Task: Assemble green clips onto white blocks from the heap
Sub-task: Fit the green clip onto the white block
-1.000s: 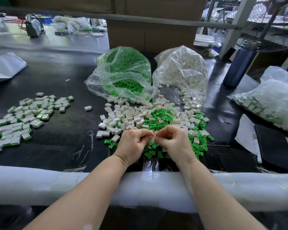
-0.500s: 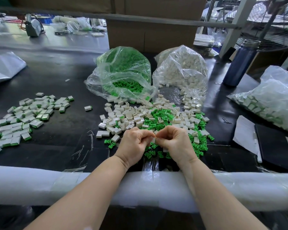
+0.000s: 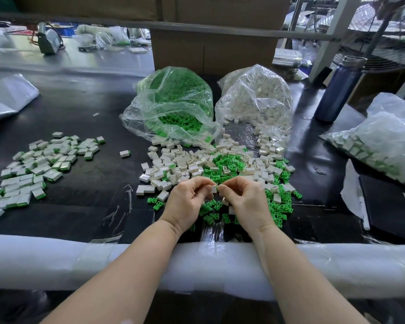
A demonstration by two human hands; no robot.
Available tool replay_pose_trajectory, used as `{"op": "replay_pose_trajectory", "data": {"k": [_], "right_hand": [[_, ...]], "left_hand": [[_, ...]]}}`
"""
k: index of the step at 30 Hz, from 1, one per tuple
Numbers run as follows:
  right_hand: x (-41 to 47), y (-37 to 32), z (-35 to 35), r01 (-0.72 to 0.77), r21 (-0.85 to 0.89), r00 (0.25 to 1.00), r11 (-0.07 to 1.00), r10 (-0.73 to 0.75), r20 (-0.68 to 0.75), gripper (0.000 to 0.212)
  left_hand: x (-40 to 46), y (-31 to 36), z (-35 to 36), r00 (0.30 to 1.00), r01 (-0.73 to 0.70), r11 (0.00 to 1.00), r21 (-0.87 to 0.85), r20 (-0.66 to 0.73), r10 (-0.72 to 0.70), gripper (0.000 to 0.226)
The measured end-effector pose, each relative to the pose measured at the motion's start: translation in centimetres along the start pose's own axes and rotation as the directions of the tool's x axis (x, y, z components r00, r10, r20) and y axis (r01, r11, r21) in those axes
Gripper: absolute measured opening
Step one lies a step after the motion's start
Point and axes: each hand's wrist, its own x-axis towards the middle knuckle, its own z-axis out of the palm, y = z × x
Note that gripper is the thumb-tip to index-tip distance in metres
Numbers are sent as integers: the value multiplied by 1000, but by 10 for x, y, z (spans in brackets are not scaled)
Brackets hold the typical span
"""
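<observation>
Both hands meet at the frame's center: left hand (image 3: pixel 189 200) pinches a white block (image 3: pixel 214 188), right hand (image 3: pixel 246 200) pinches its other side, above the heap (image 3: pixel 211 167) of white blocks and green clips on the black table (image 3: pixel 84 202).

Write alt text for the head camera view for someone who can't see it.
Two bare hands, left hand and right hand, pinch a small white plastic block between them above a mixed heap of white blocks and green clips on a black table.
</observation>
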Motion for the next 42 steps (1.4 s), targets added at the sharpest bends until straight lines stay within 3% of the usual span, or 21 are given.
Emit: {"op": "replay_pose_trajectory", "data": {"k": [6, 11, 16, 23, 30, 35, 42], "right_hand": [[2, 1, 2, -8, -133, 998, 991, 17, 65, 21], [2, -1, 1, -10, -187, 994, 982, 30, 105, 20], [3, -3, 0, 2, -206, 990, 979, 27, 137, 16], [3, -1, -1, 6, -213, 986, 977, 30, 165, 27], [1, -2, 2, 7, -51, 998, 999, -4, 58, 11], [1, -1, 0, 15, 65, 1000, 998, -14, -14, 16], [-1, -3, -3, 23, 153, 999, 988, -27, 25, 13]], "left_hand": [[0, 1, 1, 1000, 15, 999, -33, -13, -16, 30], [-1, 0, 1, 1000, 9, 1000, 28, -7, -9, 16], [-1, 2, 0, 999, -36, 994, 107, 2, 36, 16], [-2, 0, 0, 994, -111, 972, 207, 29, 107, 16], [-2, 1, 1, 997, -79, 990, 114, 0, 79, 17], [-1, 1, 3, 996, -74, 989, 128, 54, 67, 23], [1, 0, 1, 995, -87, 966, 243, -23, 95, 19]]}}
